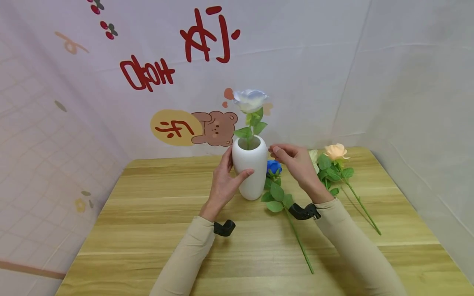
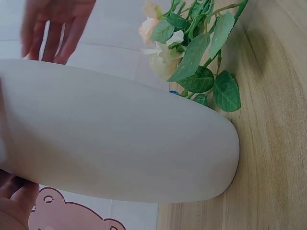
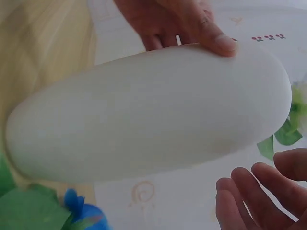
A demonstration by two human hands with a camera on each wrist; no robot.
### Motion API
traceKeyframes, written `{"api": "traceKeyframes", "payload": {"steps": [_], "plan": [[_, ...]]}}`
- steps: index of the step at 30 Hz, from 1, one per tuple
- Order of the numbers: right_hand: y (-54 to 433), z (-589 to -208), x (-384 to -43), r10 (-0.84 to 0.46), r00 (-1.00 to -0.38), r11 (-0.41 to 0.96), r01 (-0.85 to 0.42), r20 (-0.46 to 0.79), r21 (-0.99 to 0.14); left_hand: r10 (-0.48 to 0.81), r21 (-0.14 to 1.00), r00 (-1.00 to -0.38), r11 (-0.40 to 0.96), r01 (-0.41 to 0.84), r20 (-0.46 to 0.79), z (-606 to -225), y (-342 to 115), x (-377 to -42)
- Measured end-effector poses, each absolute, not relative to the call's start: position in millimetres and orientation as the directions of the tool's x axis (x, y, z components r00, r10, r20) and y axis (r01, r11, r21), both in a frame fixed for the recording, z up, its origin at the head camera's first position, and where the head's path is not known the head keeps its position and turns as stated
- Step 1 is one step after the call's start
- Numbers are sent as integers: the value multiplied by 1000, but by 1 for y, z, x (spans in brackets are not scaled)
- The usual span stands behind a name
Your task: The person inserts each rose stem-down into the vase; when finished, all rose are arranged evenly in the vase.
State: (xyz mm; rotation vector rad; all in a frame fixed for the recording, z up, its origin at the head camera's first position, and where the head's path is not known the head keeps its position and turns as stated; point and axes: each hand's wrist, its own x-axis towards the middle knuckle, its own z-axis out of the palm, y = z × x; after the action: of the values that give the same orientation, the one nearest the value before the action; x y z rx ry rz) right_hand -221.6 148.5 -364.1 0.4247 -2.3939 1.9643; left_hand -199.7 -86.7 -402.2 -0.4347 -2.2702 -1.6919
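On the white wall (image 1: pixel 296 78), a large red character (image 1: pixel 202 37) stands at top centre, with a smaller red group (image 1: pixel 149 76) lower to its left; the slanted strokes of both cannot be read surely; a yellow oval (image 1: pixel 175 142) beside the printed bear (image 1: pixel 216 129) carries another red character, perhaps 乐; its tilt leaves that reading unsure.

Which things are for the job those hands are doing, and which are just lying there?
For the job:
- vase, held by the left hand
- white flower, standing in the vase
- right hand, empty, beside the vase

Lying on the table, maybe for later:
- blue flower
- peach flower
- cream flower
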Motion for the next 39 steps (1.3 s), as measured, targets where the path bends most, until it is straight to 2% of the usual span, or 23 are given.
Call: {"api": "traceKeyframes", "payload": {"steps": [9, 27, 33, 39], "plan": [[181, -387, -205, -225, -968, 292, -173, 109, -941, 75, 874, -910, 254, 414, 408, -403, -87, -200], [217, -429, -166, -349, -933, 470, -93, -88, -878, 82, 871, -906, 252, 422, 415, -403, -88, -199], [221, -444, -158, -393, -911, 485, -90, -125, -870, 83, 870, -906, 253, 423, 416, -403, -87, -199], [220, -455, -152, -438, -882, 442, -45, -172, -896, 79, 875, -910, 250, 414, 407, -402, -87, -198]]}}
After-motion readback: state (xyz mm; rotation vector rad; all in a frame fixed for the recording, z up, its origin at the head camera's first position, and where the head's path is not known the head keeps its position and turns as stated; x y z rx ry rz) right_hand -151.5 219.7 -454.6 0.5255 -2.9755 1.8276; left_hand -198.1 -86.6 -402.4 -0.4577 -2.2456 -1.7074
